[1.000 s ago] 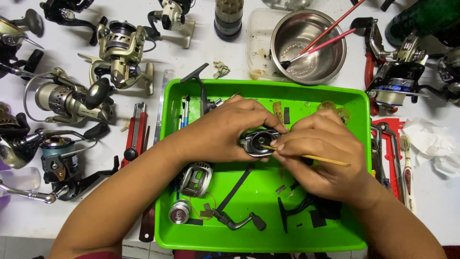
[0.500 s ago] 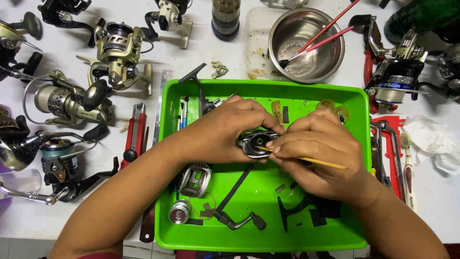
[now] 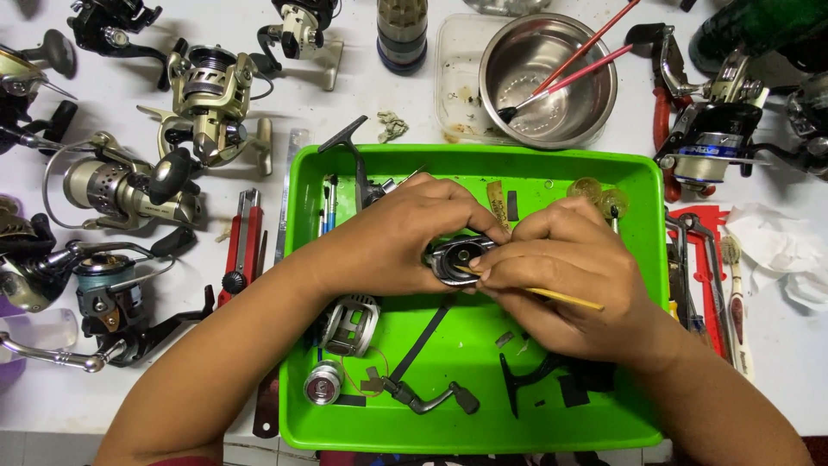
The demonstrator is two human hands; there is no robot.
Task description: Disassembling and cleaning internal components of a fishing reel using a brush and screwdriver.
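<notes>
White bench (image 3: 371, 95), crowded on all sides; green tray (image 3: 466, 431) at centre, taken as landmark for all places below.

Inside tray, upper middle: small dark reel body (image 3: 455, 259) with silver rim, held off the tray floor between both hands. Long axis roughly left to right, slightly raised toward tray's right wall. Open face turned up toward camera.

Left hand (image 3: 405, 233): entering from tray's lower left corner, closed around left end and far side of reel body, fingers curled over its top edge. Clearly gripping.

Right hand (image 3: 569, 276): entering from tray's lower right corner, closed in a pinch on thin yellow stick (image 3: 552, 296), apparently a fine brush handle. Stick lying near level, free end pointing toward right wall, working end at reel body's near edge, touching or just short of it; contact not resolvable. Fingertips hard against reel body's right end.

Both hands equally close to reel body; left bears it, right carries the tool. Reel body directly between, no gap on either side.

Elsewhere in tray: perforated silver spool (image 3: 349, 324) below left hand, black crank handle (image 3: 427, 399) near front wall, round silver cap (image 3: 323, 386) at lower left.

Outside tray: steel bowl (image 3: 535, 103) with red-handled brushes beyond rear wall; several spinning reels (image 3: 129, 185) left of tray; red-handled pliers (image 3: 241, 246) just beside left wall; crumpled tissue (image 3: 789, 255) right of tray.
</notes>
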